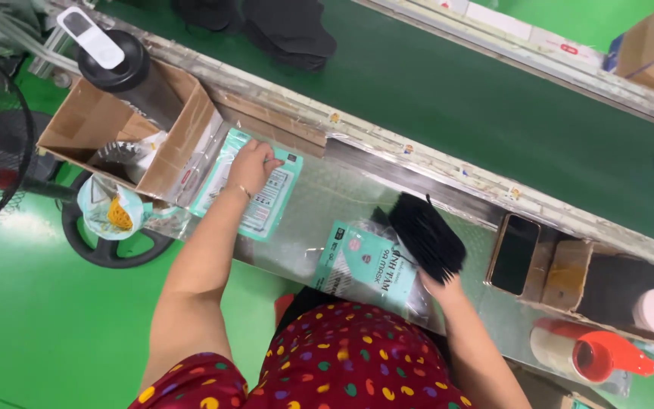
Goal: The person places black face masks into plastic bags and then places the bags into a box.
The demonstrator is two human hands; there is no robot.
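Observation:
My left hand [252, 163] reaches out and rests its fingers on a stack of flat teal-and-clear plastic pouches [270, 203] lying on the metal shelf [327, 197]. My right hand [440, 286] grips a thick stack of black face masks [427, 236], held edge-up above the shelf. Just left of that stack lies another teal pouch [366, 266], partly under the masks. Whether the masks are entering the pouch cannot be told.
An open cardboard box [126, 129] with a black bottle [119, 64] stands far left. A dark green conveyor belt [448, 98] runs behind the shelf, with black masks [289, 30] on it. A phone [514, 254], another box [607, 288] and an orange tape dispenser [596, 354] sit right.

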